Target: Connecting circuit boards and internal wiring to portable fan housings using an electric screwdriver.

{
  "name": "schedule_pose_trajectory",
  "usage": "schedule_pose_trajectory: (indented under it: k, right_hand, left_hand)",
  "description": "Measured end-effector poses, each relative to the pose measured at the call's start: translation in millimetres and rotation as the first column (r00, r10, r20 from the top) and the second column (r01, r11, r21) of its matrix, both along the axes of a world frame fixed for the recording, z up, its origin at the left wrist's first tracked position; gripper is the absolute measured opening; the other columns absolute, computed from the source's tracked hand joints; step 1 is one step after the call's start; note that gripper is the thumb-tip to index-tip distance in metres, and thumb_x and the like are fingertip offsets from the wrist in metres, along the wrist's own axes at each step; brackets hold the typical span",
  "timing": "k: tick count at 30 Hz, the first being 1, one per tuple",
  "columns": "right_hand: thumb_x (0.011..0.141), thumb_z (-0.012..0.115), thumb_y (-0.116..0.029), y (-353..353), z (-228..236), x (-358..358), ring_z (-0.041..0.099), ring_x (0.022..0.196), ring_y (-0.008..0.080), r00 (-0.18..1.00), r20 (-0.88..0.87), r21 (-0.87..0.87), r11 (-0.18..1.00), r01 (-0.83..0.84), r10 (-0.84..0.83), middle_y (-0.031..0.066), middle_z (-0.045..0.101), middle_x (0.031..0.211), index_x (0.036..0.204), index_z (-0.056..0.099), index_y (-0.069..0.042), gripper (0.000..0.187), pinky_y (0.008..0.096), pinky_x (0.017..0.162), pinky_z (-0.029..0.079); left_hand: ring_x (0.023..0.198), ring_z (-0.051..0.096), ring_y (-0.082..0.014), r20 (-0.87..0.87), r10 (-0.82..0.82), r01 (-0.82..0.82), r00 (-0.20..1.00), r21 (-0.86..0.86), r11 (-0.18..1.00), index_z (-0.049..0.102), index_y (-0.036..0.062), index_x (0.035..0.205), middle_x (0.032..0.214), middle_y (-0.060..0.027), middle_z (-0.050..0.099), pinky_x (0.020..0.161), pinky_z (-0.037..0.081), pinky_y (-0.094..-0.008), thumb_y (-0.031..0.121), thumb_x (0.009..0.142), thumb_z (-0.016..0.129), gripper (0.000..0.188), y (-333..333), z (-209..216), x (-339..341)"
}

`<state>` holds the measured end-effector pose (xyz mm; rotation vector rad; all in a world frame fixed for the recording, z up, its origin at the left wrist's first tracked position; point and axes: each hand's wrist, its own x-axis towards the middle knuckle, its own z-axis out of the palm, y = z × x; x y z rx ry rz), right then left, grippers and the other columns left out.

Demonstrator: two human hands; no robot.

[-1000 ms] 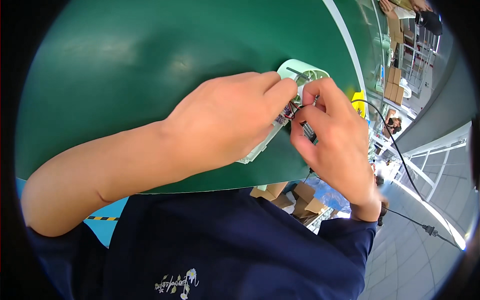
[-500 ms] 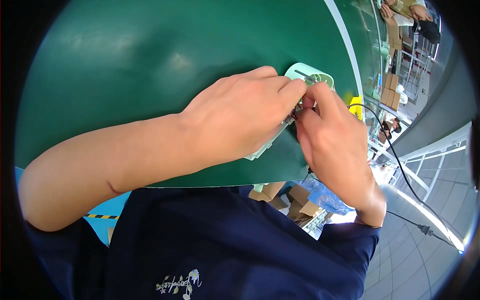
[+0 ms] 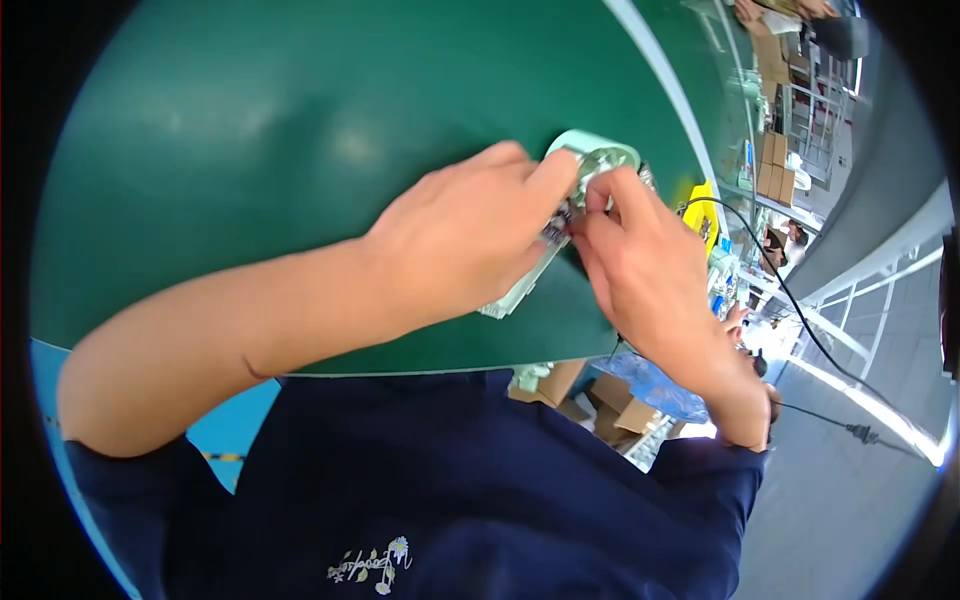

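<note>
A pale green plastic housing [image 3: 512,301] lies slanted on the green tabletop, its rounded, open end on the far side. Small electronic parts and what look like thin wires show inside it, blurred. My left hand [image 3: 465,230] is closed over the middle of the housing and hides much of it, thumb and forefinger near the rounded end. From the right, my right hand [image 3: 650,265] reaches in with thumb and forefinger pinched over the inner parts. Whatever sits between those fingertips is too small and hidden to name.
A yellow bin [image 3: 703,215] with small parts stands at the table's right edge. A black cable [image 3: 775,275] arcs down at the right. Below the near edge are open cardboard boxes [image 3: 610,405] and blue plastic film [image 3: 660,390]. Other people are at work on the far right.
The housing and both my hands appear slightly further left in the view. A thin dark rod-like piece seen over the housing's open end no longer shows. My right fingers remain pinched.
</note>
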<state>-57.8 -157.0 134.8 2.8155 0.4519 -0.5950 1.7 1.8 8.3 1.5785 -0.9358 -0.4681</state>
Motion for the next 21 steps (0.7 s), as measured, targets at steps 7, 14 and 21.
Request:
schedule_pose_trajectory:
  k: [7, 14, 21]
  right_hand:
    - [0.097, 0.073, -0.013, 18.3, -28.9, -57.7, 0.058, 0.07, 0.007, 0.348, -0.167, 0.766, 0.101, 0.635, -0.923, 0.005, 0.065, 0.096, 0.109, 0.066, 0.001, 0.02, 0.0236, 0.059, 0.047]
    - [0.091, 0.077, -0.012, 15.4, -53.3, -29.6, 0.062, 0.065, 0.0092, 0.41, 0.121, 0.718, 0.365, 0.593, -0.904, 0.0054, 0.066, 0.075, 0.106, 0.06, -0.001, 0.025, 0.0266, 0.058, 0.049]
    - [0.091, 0.074, -0.004, -3.5, -47.6, -42.6, 0.062, 0.065, 0.0105, 0.414, -0.158, 0.731, 0.176, 0.659, -0.896, 0.0066, 0.065, 0.074, 0.122, 0.046, -0.004, 0.041, 0.0248, 0.059, 0.048]
  left_hand:
    - [0.087, 0.063, -0.0319, -0.024, -0.046, 0.046, 0.999, 0.001, 0.999, 0.052, 0.0071, 0.118, 0.095, -0.0083, 0.066, 0.073, 0.053, -0.042, 0.008, 0.084, 0.075, 0.041, 3.2, 10.6, 13.5]
    - [0.09, 0.069, -0.036, -0.106, 0.04, -0.042, 0.994, -0.023, 0.999, 0.057, 0.0038, 0.114, 0.101, -0.0149, 0.068, 0.079, 0.056, -0.0446, 0.008, 0.089, 0.066, 0.027, 3.3, 7.6, 14.7]
    - [0.071, 0.069, -0.0261, -0.159, 0.063, -0.093, 0.985, -0.187, 0.978, 0.054, 0.0032, 0.119, 0.088, -0.0118, 0.068, 0.066, 0.056, -0.0383, 0.005, 0.09, 0.066, 0.032, -6.0, 13.6, 17.5]
